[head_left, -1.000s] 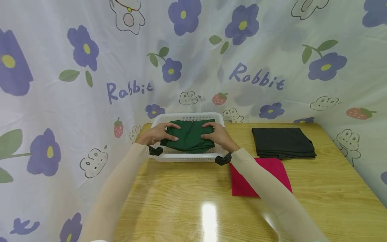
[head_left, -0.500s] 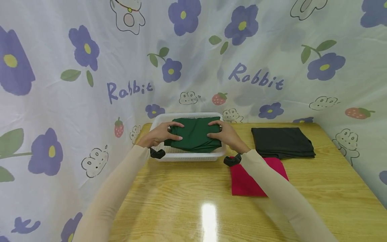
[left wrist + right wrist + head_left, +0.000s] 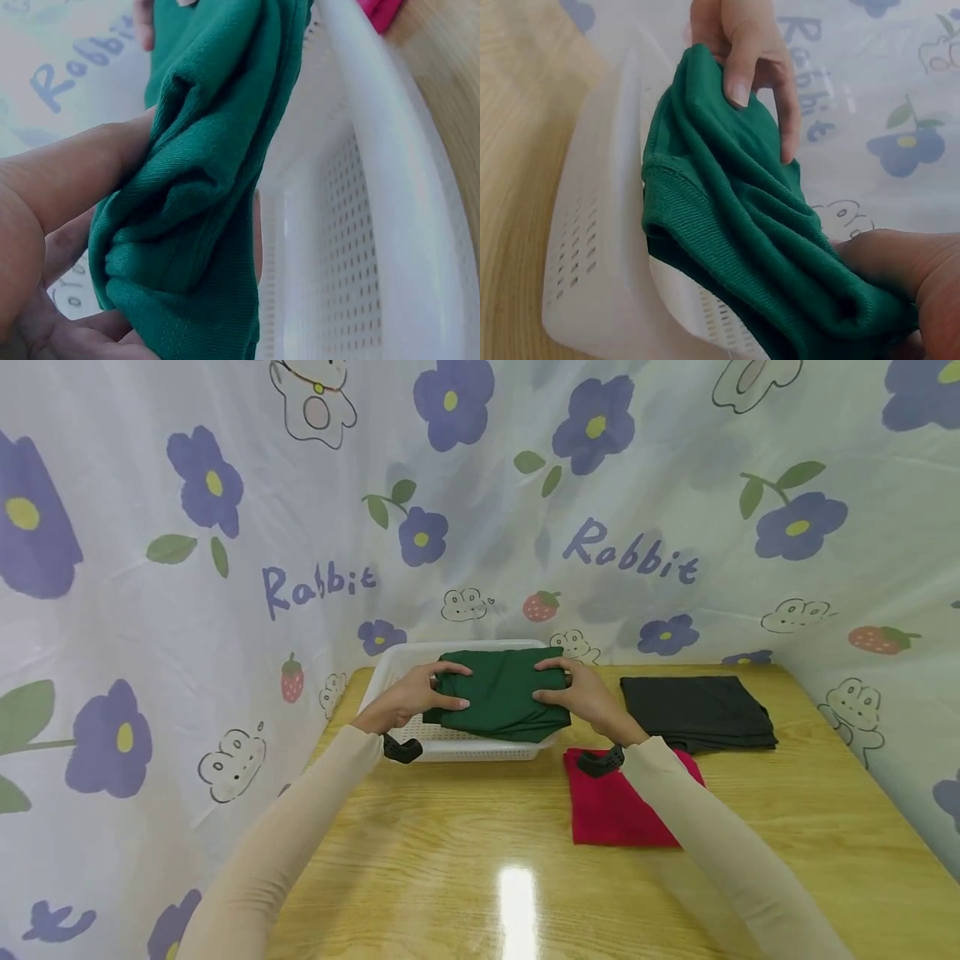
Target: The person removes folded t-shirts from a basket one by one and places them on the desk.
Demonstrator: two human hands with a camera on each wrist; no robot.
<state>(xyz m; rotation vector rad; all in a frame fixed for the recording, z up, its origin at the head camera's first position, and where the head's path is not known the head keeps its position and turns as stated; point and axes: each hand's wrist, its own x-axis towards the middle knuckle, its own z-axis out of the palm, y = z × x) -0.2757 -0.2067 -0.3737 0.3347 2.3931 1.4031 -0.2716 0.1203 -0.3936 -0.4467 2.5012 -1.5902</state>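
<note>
Between both hands is a folded green cloth garment, raised over the white perforated basket. My left hand grips its left end, thumb on top and other fingers partly beneath, as the left wrist view shows with the bunched layers of the garment. On the opposite end, my right hand holds it the same way. In the right wrist view a ribbed band shows along the edge of the garment, and the left hand appears at the far end.
A folded black cloth lies at the back right of the wooden table. Nearer, a folded red cloth lies partly under the right forearm. A patterned curtain stands behind the basket and along both sides.
Both hands have carried the green garment up and to the right, from inside the basket to above its right part. The basket, black cloth and red cloth have stayed in place.
</note>
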